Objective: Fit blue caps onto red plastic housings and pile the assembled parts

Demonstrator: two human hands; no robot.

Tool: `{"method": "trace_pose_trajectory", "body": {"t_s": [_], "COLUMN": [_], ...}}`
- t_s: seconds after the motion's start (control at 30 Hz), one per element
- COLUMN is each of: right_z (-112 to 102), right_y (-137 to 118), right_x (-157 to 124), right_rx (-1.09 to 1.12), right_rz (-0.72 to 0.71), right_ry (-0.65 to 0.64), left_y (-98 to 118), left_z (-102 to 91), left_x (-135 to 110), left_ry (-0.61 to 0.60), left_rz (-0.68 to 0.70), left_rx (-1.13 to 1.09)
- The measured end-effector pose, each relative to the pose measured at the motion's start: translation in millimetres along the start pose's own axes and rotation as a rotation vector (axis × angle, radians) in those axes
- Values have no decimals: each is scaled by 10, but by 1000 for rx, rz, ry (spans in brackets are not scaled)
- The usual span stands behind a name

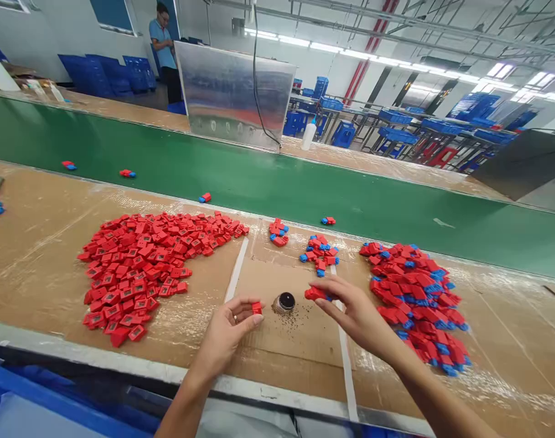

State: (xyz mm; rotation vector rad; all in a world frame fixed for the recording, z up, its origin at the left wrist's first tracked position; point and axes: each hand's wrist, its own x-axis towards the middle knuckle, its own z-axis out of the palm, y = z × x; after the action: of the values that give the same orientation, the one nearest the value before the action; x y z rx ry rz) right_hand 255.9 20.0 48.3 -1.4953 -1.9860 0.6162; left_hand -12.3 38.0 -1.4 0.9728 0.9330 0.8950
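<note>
Between the fingertips of my left hand (pixel 229 331) is a small red plastic block (pixel 257 308). My right hand (pixel 350 307) pinches a red-and-blue toy piece (pixel 314 294), its blue end partly covered by my fingers. Between the hands stands a small round jar (pixel 285 302) with a dark top, and dark grains lie scattered around it on the cardboard. On the left spreads a large pile of red blocks (pixel 144 261). To the right lies a heap of red-and-blue pieces (pixel 418 298). Beyond my right hand sits a smaller cluster of such pieces (pixel 320 252).
A green conveyor belt (pixel 268 182) runs across behind the worktable (pixel 40 261), with several red-and-blue pieces on it. Behind it stand a metal panel (pixel 236 91) and a white bottle (pixel 309 135). A person (pixel 165 52) stands at the back left. Blue crates (pixel 108 76) are stacked beyond.
</note>
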Motion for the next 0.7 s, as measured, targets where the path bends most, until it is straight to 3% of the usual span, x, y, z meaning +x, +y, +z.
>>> {"method": "trace_pose_trajectory", "body": {"t_s": [0.3, 0.5, 0.7], "right_z": [219, 236, 228], "right_y": [-56, -43, -48], "right_x": [27, 19, 18], "right_rx": [-160, -173, -190], "right_rz": [-124, -145, -145], "right_ry": [37, 5, 3], "left_y": [-103, -127, -166], "left_z": [174, 233, 276], "left_x": [-64, -144, -146], "left_ry": [-136, -85, -114], "left_rz": [21, 78, 50], "left_rx": [-81, 99, 60]}}
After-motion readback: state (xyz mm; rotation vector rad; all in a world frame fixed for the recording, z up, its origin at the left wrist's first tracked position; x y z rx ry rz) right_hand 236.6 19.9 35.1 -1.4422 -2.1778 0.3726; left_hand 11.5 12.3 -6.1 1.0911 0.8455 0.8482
